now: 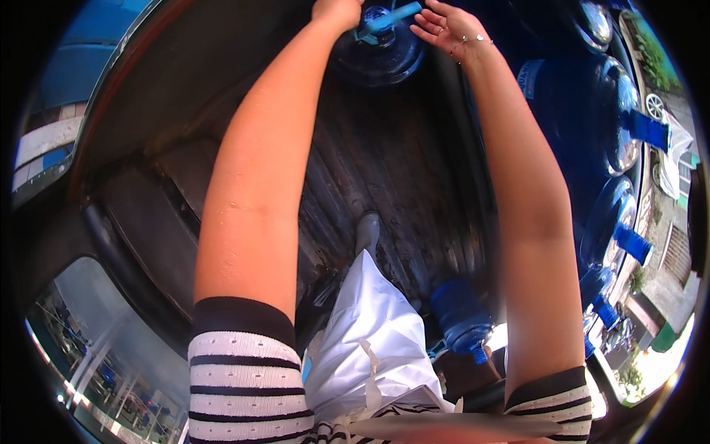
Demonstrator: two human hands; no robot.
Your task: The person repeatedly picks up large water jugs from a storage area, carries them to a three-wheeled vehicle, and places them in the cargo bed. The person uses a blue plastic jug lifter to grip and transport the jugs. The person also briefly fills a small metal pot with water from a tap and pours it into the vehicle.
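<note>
1. A vehicle's dark cargo bed (355, 177) is shown from above; its floor is formed of long parallel ribs, scuffed and dull.
2. At the far end of the bed, a round-shouldered jug of translucent blue plastic (381, 65) is seen, its neck directed toward the upper edge of the view. A light-blue, smooth, bar-like handle (403, 13) is set slantwise across the neck.
3. The bare left hand (338, 13) is placed at the left of the neck. It is cut off by the upper edge; whether the handle is gripped cannot be told.
4. The bare right hand (446, 31) is held at the handle's right end with fingers parted and loosely curved; contact with the handle cannot be made out. A thin bracelet with pale beads (469, 41) is worn at its wrist.
5. Along the bed's right side, large glossy blue plastic bottles (617, 118) are laid in a row, their blue cylindrical caps (651, 130) pointed outward over the edge. A pale label with dark lettering (528, 78) is borne by one.
6. Toward the near right corner of the bed, a smaller-looking blue bottle (460, 311) is seen, its neck directed nearward.
7. Black-and-white striped knitted sleeves (248, 370), a smooth white garment with soft folds (373, 318) and a grey boot (367, 231) on the ribs are also shown.
</note>
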